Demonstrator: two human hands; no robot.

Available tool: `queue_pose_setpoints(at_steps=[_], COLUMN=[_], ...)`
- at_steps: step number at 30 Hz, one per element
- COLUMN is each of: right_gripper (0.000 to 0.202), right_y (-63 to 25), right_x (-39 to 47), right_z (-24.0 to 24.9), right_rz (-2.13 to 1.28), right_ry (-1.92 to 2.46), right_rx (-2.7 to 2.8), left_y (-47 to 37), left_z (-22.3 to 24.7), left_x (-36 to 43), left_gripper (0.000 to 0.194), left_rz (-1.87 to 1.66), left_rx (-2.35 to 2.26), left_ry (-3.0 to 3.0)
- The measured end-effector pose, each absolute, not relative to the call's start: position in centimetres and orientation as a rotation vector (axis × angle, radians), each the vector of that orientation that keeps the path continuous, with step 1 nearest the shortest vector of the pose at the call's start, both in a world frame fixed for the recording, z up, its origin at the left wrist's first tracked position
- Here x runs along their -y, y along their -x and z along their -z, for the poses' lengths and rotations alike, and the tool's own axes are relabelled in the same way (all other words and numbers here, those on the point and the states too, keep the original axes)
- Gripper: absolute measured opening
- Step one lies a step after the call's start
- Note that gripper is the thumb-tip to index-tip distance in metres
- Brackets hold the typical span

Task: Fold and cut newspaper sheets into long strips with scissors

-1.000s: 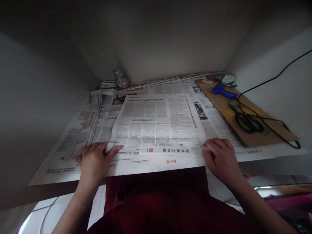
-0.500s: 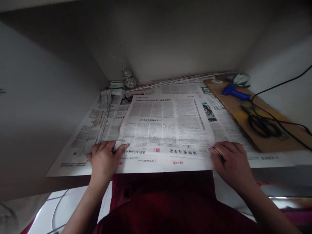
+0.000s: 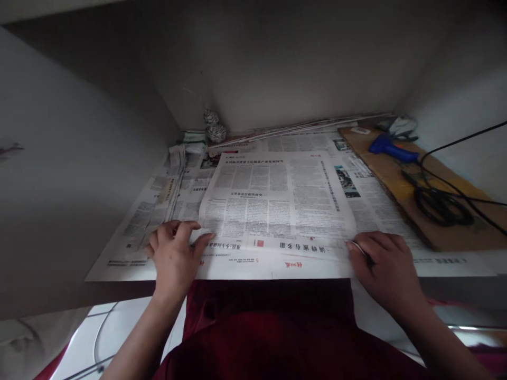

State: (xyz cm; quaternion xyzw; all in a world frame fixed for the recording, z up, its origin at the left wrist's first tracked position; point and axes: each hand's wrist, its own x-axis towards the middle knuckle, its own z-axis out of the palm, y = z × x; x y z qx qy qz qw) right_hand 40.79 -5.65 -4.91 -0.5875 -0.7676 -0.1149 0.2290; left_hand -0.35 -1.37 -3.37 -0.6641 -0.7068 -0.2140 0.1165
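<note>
Newsprint, one sheet (image 3: pixel 257 200): flat, between the two hands and reaching beyond them, its near edge turned over into a band with upside-down headlines and red print. Beneath it, more newspaper (image 3: pixel 119 269), spread over the tabletop.

Left hand (image 3: pixel 176 256): at the left end of the band, palm down, thumb and forefinger parted, thumb tip over the sheet's edge. Right hand (image 3: pixel 384 269): at the right end, fingers curled, thumb tip at the sheet's edge; whether it pinches the paper cannot be told. The hands stand well apart.

Beyond the left hand: a bundle of paper strips (image 3: pixel 176 169); farther off, a green-and-white packet (image 3: pixel 194 138) just beside a rounded, two-lobed object (image 3: pixel 216 132) in mottled grey and white. Beyond both hands, at the back: long thin sticks (image 3: pixel 301 129), lying slantwise.

Beyond the right hand, to its right: a brown board (image 3: pixel 443 240), stained yellow, bearing a blue glue gun (image 3: pixel 392 149) and black-handled scissors (image 3: pixel 430 192), blurred; a black cable (image 3: pixel 467 139) crosses above.

Nearer than the hands: dark red clothing (image 3: pixel 269 327).
</note>
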Motion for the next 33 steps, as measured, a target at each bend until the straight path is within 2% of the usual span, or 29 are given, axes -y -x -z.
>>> queue_pose_setpoints(at_steps=[3,8,20,29,33], right_gripper=[0.020,0.020,0.019,0.021,0.023], right_y=[-40.8,-40.8,-40.8,-40.7,-40.8], right_x=[5.6,5.6,5.6,5.7,5.6], right_z=[4.9,5.0,5.0,4.7,4.7], right_rz=[0.326,0.346,0.306,0.269,0.242], right_ry=[1.598,1.595,1.583,1.619,1.619], right_rx=[2.119,2.094,2.087,2.071,2.072], left_y=[0.5,0.9,0.8,1.4,0.2], left_z=[3.5,4.0,3.4,4.6,3.3], left_x=[1.4,1.1,1.6,1.5,2.6], left_gripper=[0.022,0.018,0.008,0.019,0.038], left_rz=[0.589,0.633,0.628,0.615,0.428], left_rx=[1.892,1.646,1.584,1.487,1.447], left_ry=[2.028,2.188,2.200,2.433,2.530])
